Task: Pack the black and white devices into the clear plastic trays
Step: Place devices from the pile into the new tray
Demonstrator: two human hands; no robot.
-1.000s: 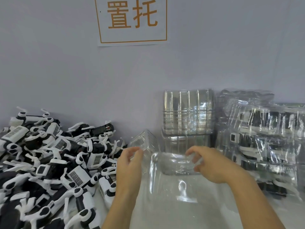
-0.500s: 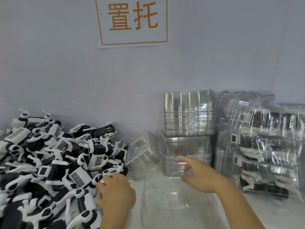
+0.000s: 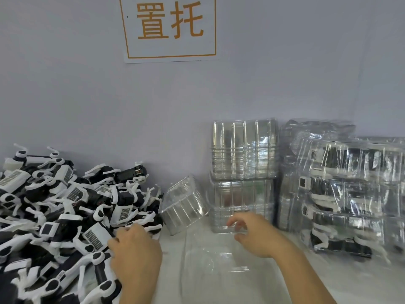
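Note:
A big heap of black and white devices (image 3: 65, 216) covers the table's left side. My left hand (image 3: 135, 253) lies on the heap's right edge, over a device with a barcode label. Its fingers are hidden behind the back of the hand, so a grip cannot be made out. An empty clear plastic tray (image 3: 208, 273) lies flat on the table between my forearms. My right hand (image 3: 256, 233) hovers over the tray's far end with loosely curled fingers and holds nothing.
Another clear tray (image 3: 184, 205) leans tilted against the heap. A stack of empty trays (image 3: 243, 172) stands at the wall behind it. Packed trays wrapped in film (image 3: 350, 194) are piled at the right. A sign with orange characters (image 3: 171, 27) hangs on the wall.
Both hands let go of the clear tray, which now lies flat on the table. My left hand moved left and down onto the device heap. My right hand dropped lower over the tray.

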